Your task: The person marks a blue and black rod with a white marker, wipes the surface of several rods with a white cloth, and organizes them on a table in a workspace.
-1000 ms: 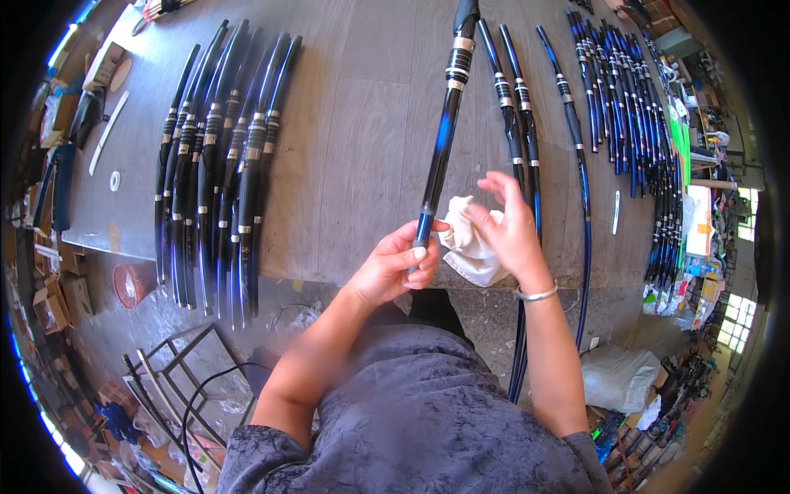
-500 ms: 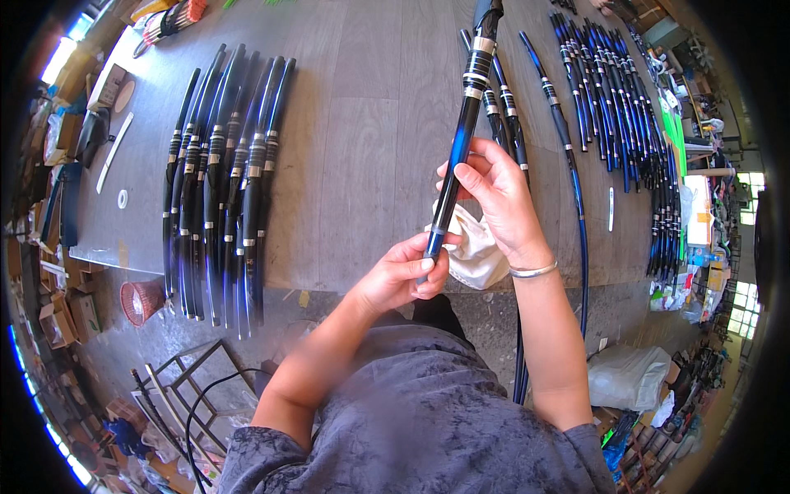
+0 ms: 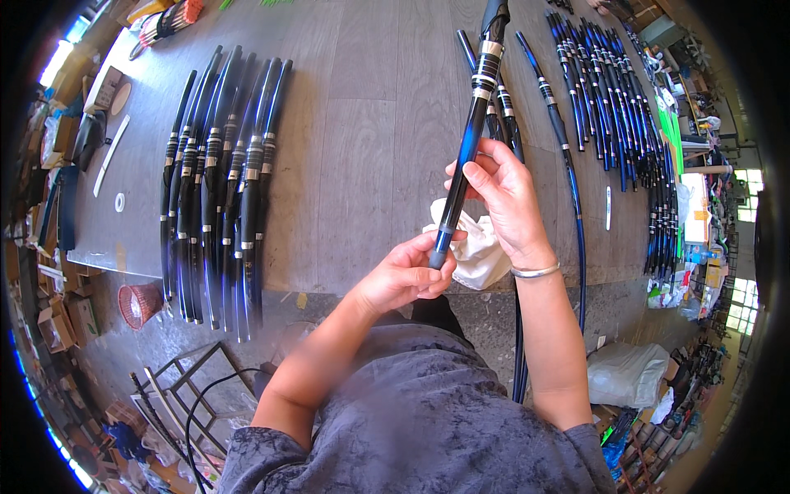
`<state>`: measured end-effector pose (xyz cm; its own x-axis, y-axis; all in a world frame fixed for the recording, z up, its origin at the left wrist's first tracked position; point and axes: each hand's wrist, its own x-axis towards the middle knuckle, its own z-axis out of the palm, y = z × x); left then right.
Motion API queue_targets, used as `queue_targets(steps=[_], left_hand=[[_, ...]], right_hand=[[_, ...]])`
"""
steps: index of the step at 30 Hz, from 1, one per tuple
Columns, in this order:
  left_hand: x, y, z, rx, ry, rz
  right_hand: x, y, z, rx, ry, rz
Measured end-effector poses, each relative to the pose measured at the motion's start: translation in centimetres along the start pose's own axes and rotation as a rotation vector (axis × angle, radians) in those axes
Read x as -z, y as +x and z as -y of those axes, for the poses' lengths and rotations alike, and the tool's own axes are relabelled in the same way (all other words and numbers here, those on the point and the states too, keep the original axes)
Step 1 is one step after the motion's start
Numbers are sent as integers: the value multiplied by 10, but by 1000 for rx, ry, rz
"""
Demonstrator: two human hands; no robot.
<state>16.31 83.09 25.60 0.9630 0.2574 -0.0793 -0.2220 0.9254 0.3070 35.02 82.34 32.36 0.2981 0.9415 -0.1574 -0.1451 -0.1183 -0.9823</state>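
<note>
A blue-and-black fishing rod with silver rings is held tilted in front of me, its thick upper part reaching past the top of the view. My left hand is closed around its lower end, near the dark grey tip. Higher up, my right hand pinches the rod's shiny blue section between thumb and fingers. A white cloth lies on the table edge behind my hands, partly hidden by them. Just right of the held rod, other similar rods lie on the table, partly covered by it.
A bundle of rods lies at the left of the grey table. More rods are spread at the far right. A single rod overhangs the front edge. A white ring sits at the left; a red basket stands on the floor.
The rod has shifted slightly to the right. My left fingers have moved on its lower end, where more of the grey tip now shows; my right hand keeps its pinch.
</note>
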Motion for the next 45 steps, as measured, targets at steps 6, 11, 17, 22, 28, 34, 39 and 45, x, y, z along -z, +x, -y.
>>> queue_targets(steps=[6,11,17,22,28,34,39,45], left_hand=[[-3,0,-1,-31,142,-51],[4,0,4,-70,283,-83],[5,0,6,-86,318,-95],[6,0,8,-86,257,-105],[5,5,7,-98,279,-78],[4,2,2,-84,373,-109],[10,2,6,2,428,-49],[14,-14,-1,81,566,3]], right_hand=[[7,-1,-2,2,27,-19],[11,-1,-4,13,75,-52],[16,-4,-7,12,39,-64],[17,-6,-6,25,53,-93],[24,-6,-7,30,51,-95],[20,-13,-15,-16,80,-93],[22,-34,-28,-32,8,-150],[102,-49,-28,139,-571,-197]])
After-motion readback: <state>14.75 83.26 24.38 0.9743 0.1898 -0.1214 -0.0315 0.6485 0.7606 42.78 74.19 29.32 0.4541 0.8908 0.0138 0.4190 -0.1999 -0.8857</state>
